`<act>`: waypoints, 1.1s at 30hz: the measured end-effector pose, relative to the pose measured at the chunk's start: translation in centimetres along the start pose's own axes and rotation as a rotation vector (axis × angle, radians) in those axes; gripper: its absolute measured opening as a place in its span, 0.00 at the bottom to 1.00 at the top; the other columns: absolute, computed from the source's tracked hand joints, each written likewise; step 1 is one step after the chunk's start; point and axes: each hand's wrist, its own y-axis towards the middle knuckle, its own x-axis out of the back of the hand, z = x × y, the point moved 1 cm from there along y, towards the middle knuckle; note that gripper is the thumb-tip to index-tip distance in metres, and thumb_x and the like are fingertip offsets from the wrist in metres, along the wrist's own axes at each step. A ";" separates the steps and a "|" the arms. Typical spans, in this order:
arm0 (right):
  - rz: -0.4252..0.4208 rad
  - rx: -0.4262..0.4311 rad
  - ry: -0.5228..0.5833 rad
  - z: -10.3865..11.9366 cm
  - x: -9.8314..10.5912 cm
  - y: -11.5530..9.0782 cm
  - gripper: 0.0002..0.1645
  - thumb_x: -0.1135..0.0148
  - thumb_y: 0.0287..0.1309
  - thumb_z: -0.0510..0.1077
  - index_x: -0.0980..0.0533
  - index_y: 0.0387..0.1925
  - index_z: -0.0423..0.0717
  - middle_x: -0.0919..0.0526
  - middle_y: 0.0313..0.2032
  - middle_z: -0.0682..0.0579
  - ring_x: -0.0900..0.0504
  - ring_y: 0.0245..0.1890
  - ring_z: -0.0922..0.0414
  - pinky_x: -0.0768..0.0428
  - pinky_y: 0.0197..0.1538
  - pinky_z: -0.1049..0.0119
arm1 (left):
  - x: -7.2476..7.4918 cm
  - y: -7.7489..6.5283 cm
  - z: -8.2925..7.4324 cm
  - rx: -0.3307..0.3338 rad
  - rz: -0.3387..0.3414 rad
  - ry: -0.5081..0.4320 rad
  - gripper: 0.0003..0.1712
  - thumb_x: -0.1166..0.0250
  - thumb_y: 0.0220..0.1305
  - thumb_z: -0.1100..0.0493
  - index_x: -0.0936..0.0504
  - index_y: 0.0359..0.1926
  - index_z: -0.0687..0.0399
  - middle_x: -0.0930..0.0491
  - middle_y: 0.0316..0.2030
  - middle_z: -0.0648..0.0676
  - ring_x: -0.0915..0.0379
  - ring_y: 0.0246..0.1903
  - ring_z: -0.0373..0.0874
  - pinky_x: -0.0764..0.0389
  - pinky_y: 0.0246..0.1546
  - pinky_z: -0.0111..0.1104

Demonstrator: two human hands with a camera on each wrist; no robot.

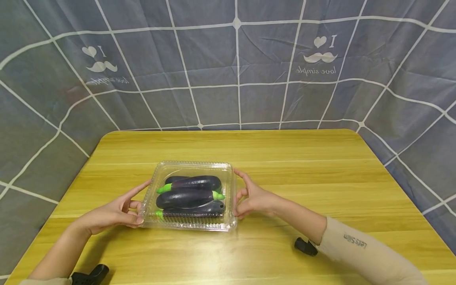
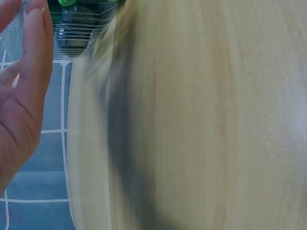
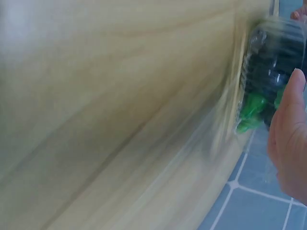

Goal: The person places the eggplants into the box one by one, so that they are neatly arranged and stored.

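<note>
Between both hands is a clear plastic clamshell box (image 1: 194, 168) with its lid closed. Inside lie several dark purple eggplants (image 1: 189, 198) with bright green stem ends, stacked and facing different ways. My left hand (image 1: 114, 211) grips the box's left side, thumb at the near left corner and fingers along the edge. On the opposite side my right hand (image 1: 254, 198) holds the right edge, thumb near the front corner and index finger farther back. In the right wrist view, the box (image 3: 243, 76) appears raised off the wooden surface.
The wood-grain table (image 1: 303, 166) stretches out around the box. A grey curtain (image 1: 213, 103) with white grid lines hangs behind and at both sides. Black wrist mounts (image 1: 305, 246) show beneath the forearms.
</note>
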 end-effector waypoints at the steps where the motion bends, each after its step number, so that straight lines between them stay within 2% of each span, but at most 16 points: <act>1: 0.009 -0.006 0.009 0.0 -0.1 -0.2 0.70 0.41 0.39 0.20 0.69 0.71 0.62 0.27 0.33 0.43 0.20 0.26 0.52 0.18 0.36 0.56 | 0.0 0.0 0.0 0.000 -0.001 0.006 0.54 0.45 0.61 0.74 0.67 0.73 0.34 0.28 0.33 0.50 0.24 0.35 0.40 0.21 0.40 0.39; 6: 0.057 -0.031 0.039 -0.2 -0.6 -0.6 0.72 0.40 0.41 0.20 0.72 0.70 0.66 0.25 0.30 0.43 0.19 0.27 0.51 0.18 0.37 0.55 | 0.1 0.0 0.0 0.020 0.002 0.018 0.54 0.45 0.61 0.74 0.68 0.73 0.33 0.26 0.30 0.47 0.24 0.32 0.39 0.21 0.34 0.34; 10: 0.058 -0.042 0.042 -0.4 -0.7 -0.5 0.72 0.41 0.41 0.19 0.73 0.70 0.67 0.23 0.26 0.43 0.19 0.26 0.52 0.18 0.36 0.56 | 0.0 0.1 0.0 0.038 0.007 0.015 0.54 0.46 0.62 0.73 0.69 0.72 0.32 0.25 0.29 0.47 0.25 0.30 0.39 0.24 0.30 0.30; 18: 0.071 -0.082 0.055 -0.4 -0.9 -0.5 0.73 0.42 0.43 0.18 0.76 0.69 0.70 0.20 0.22 0.44 0.18 0.25 0.52 0.18 0.34 0.57 | -0.1 0.1 0.0 0.025 0.023 -0.016 0.55 0.45 0.61 0.74 0.69 0.72 0.32 0.23 0.29 0.47 0.24 0.30 0.39 0.24 0.31 0.29; 24: 0.086 -0.119 0.055 -0.4 -1.1 -0.4 0.75 0.42 0.46 0.19 0.79 0.67 0.75 0.20 0.23 0.42 0.18 0.25 0.50 0.18 0.34 0.56 | -0.3 0.1 0.1 0.027 -0.001 -0.014 0.55 0.44 0.60 0.73 0.66 0.72 0.29 0.25 0.28 0.47 0.26 0.29 0.38 0.24 0.30 0.29; 28: 0.103 -0.147 0.061 -0.4 -1.2 -0.4 0.75 0.42 0.48 0.20 0.81 0.66 0.78 0.19 0.26 0.37 0.17 0.26 0.49 0.18 0.34 0.58 | -0.2 0.2 0.1 0.049 0.012 -0.047 0.55 0.44 0.61 0.73 0.64 0.71 0.23 0.25 0.28 0.46 0.25 0.29 0.38 0.24 0.30 0.28; 31: 0.101 -0.155 0.058 -0.3 -1.2 -0.4 0.75 0.42 0.49 0.20 0.82 0.65 0.78 0.19 0.26 0.36 0.17 0.25 0.50 0.18 0.34 0.58 | -0.1 0.3 0.1 0.074 0.012 -0.066 0.56 0.43 0.61 0.72 0.65 0.71 0.22 0.25 0.28 0.47 0.25 0.30 0.39 0.24 0.31 0.28; 33: 0.096 -0.156 0.048 -0.3 -1.3 -0.3 0.75 0.43 0.49 0.20 0.82 0.65 0.78 0.19 0.26 0.37 0.17 0.25 0.50 0.18 0.34 0.59 | -0.1 0.3 0.0 0.088 0.007 -0.068 0.57 0.42 0.60 0.72 0.68 0.71 0.24 0.25 0.28 0.47 0.24 0.30 0.39 0.24 0.31 0.28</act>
